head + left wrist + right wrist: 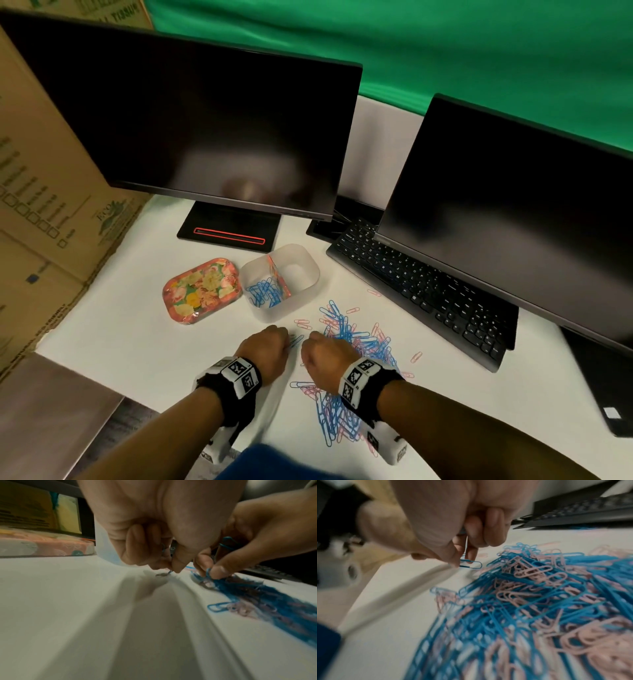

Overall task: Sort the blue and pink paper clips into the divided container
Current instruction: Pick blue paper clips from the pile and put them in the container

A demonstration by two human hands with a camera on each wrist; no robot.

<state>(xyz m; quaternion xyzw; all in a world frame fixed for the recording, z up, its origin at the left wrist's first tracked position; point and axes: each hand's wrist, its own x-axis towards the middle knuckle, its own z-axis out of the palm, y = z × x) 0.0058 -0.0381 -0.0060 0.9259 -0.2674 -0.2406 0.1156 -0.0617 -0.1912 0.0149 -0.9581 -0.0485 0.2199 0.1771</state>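
A mixed pile of blue and pink paper clips lies on the white table, running toward me under my right wrist. The translucent divided container stands beyond the hands, with blue clips in its left compartment. My left hand is curled, and its fingertips pinch a blue clip just above the table. My right hand, at the pile's left edge, pinches a blue paper clip between thumb and finger. More blue wire shows inside its curled fingers.
A floral tin sits left of the container. A black keyboard runs along the right of the pile under a dark monitor. A second monitor and its stand are behind. Cardboard boxes wall the left side.
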